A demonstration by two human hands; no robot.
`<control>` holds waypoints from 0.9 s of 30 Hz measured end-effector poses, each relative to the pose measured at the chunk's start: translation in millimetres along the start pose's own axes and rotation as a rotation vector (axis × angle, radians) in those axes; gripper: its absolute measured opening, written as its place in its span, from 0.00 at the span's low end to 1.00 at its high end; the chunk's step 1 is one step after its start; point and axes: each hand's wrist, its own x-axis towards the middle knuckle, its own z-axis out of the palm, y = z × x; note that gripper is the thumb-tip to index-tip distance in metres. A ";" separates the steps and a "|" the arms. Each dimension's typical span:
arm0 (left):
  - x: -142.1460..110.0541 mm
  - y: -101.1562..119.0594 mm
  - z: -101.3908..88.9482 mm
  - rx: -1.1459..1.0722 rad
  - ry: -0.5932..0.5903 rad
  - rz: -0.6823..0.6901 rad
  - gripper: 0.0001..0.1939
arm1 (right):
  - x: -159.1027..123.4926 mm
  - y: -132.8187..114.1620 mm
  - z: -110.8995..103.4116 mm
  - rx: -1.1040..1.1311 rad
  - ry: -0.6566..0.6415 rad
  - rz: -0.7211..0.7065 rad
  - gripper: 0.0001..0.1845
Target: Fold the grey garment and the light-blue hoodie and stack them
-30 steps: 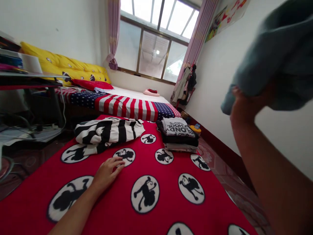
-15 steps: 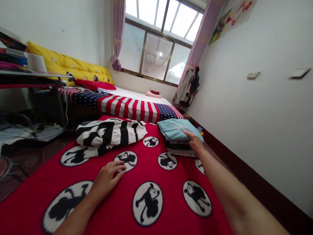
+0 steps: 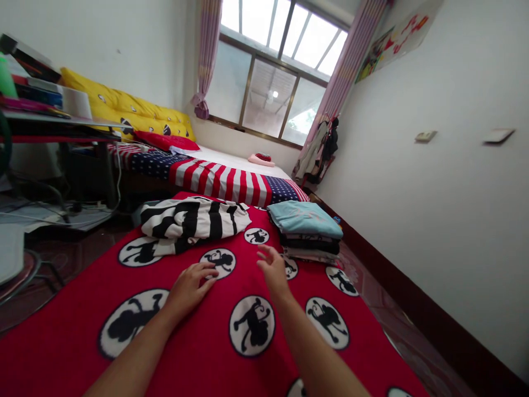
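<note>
My left hand point(image 3: 192, 288) rests over the red blanket point(image 3: 206, 342), fingers loosely spread and nothing in them. My right hand point(image 3: 273, 270) is above the blanket's middle, fingers apart and holding nothing. Just beyond it to the right, a stack of folded clothes point(image 3: 311, 242) has a light blue garment point(image 3: 303, 218) on top, with black and pale layers beneath. At the far left of the blanket lies a black-and-white striped shirt point(image 3: 194, 218), loosely bunched, one sleeve reaching toward me. Neither hand touches the shirt or the stack.
Behind the blanket is a bed point(image 3: 223, 179) with a stars-and-stripes cover and a red pillow point(image 3: 165, 140). A cluttered desk point(image 3: 61, 124) and a stool point(image 3: 20, 270) stand at left. Clothes hang point(image 3: 318, 149) by the window; a white wall point(image 3: 454, 193) bounds the right.
My right hand has left the light blue garment on the stack and moved left over the blanket. My left hand stays nearly in place. The view has shifted slightly.
</note>
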 end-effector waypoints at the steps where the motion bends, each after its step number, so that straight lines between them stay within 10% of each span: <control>1: -0.2 -0.2 -0.2 -0.001 0.002 0.003 0.15 | -18.4 -2.6 19.0 0.088 -0.025 0.038 0.24; 6: -1.7 -0.3 -1.0 0.004 0.020 0.010 0.16 | -71.8 -8.1 69.2 0.826 -0.014 0.383 0.16; 27: 3.4 3.5 0.4 0.202 0.031 0.121 0.13 | -82.4 -9.1 66.9 0.792 -0.135 0.302 0.09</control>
